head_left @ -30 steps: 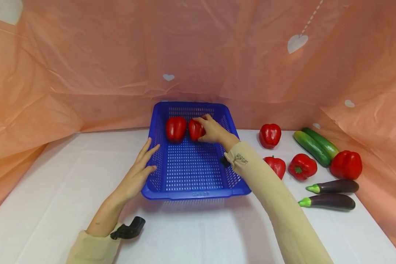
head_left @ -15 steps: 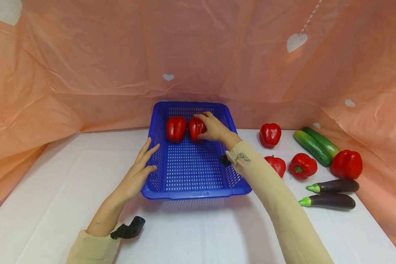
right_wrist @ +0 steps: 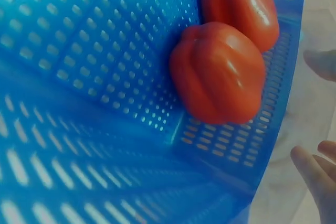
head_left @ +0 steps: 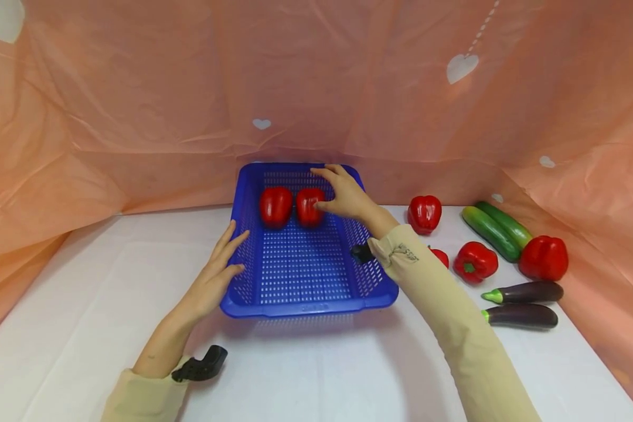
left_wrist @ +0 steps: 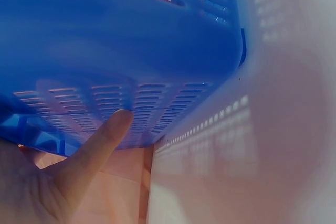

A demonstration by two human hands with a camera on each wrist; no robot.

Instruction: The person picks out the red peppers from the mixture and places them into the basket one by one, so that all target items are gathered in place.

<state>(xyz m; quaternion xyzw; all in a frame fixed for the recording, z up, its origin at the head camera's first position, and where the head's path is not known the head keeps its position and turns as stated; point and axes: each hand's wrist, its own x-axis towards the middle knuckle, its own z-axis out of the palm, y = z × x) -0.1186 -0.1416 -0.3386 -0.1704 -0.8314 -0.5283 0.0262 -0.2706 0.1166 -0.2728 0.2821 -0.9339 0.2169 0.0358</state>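
Note:
Two red bell peppers lie side by side at the far end of a blue plastic basket, a left pepper and a right pepper. My right hand is over the basket's far right part, fingers spread, thumb overlapping the right pepper in the head view. The right wrist view shows a gap between its fingers and the nearer pepper. Along the basket's left side, my left hand has its fingers extended at the rim. In the left wrist view one digit lies against the slotted outer wall.
On the white table at right lie more red bell peppers, one partly hidden by the right sleeve. Two cucumbers and two eggplants are beyond them. An orange cloth hangs behind the basket.
My right hand has let go of the right pepper, its fingers spreading as it rises slightly up and to the right. The left hand keeps its place at the basket.

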